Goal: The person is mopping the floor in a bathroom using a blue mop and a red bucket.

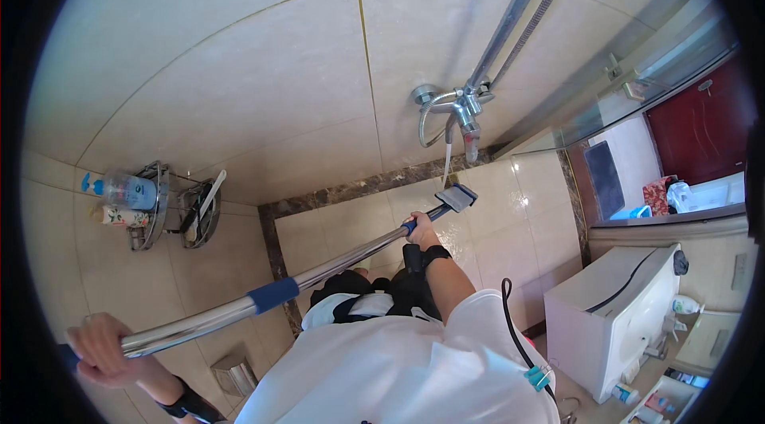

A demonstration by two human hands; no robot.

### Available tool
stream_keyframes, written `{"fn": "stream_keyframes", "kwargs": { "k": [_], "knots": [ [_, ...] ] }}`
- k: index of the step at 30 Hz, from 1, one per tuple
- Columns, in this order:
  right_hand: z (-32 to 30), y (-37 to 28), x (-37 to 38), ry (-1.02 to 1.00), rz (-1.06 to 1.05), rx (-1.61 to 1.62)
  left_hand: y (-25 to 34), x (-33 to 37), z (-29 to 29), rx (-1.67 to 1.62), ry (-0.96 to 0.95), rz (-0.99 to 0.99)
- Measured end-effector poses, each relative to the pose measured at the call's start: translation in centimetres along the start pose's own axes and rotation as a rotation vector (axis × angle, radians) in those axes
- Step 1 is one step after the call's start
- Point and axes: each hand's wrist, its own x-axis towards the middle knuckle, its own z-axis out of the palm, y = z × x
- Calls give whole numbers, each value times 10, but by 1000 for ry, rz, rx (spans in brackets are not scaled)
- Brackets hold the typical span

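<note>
Left hand [102, 348] nearest the camera, fist wrapped round the butt end of the metal pole [239, 308]. Blue sleeve [272, 294] sits mid-shaft. Right hand [420, 230] further down, fingers curled round the blue grip just behind the scrubber head [457, 198]. Both hands are clamped on the pole, neither free.

Scrubber head rests at the foot of the tiled wall [239, 81], right on the dark marble border strip [351, 189], directly under the faucet spout [470, 137]. Thin stream of water drops from the spout beside it.

My read for doing it well: keep the pad flat on the tile, push from the right hand, steer with the left, short overlapping strokes along the grout line. Stay clear of the shower hose [538, 17].

Wire corner rack [151, 205] with bottles far left, washing machine [617, 316] right.
</note>
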Motion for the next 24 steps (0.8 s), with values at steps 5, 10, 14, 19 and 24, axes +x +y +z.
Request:
{"fn": "stream_keyframes", "kwargs": {
  "k": [5, 10, 14, 19, 24],
  "knots": [
    [-24, -18, -4, 288, -244, -442, -90, -30, -3, 356, 638, 17],
    [36, 38, -75, 163, -292, -910, -133, -59, -1, 127, 217, -213],
    [82, 73, -112, 308, 7, -524, -104, -26, 10, 204, 286, -126],
    [77, 65, -67, 40, 89, -299, -90, -15, 37, 161, 55, -184],
    [78, 58, -43, -3, 94, -335, -32, -12, 58, 545, 94, -74]
  ]
}}
